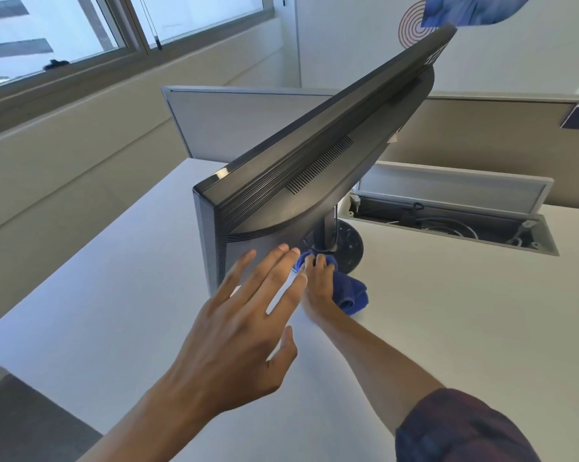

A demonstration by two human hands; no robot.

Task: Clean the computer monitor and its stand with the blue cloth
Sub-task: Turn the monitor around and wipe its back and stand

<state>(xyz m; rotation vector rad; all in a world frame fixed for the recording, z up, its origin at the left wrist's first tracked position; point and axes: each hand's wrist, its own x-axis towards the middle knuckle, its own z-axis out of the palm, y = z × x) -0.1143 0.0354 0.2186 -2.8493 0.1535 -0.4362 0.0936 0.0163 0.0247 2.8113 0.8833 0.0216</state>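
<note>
A dark grey computer monitor (314, 168) stands on the white desk (448, 311), seen from behind and above. Its black stand column (324, 233) rises from a round black base (349, 246). My right hand (316, 283) holds the bunched blue cloth (349, 291) and presses it against the foot of the column. The fingers of that hand are curled over the cloth. My left hand (244, 328) hovers open with fingers spread, close to the monitor's lower back panel, and its fingertips are near the right hand.
An open cable tray (448, 225) with wires is set into the desk behind the base, its lid raised. A grey partition panel (221, 121) stands behind the monitor. Windows run along the upper left. The desk's left edge drops to the floor.
</note>
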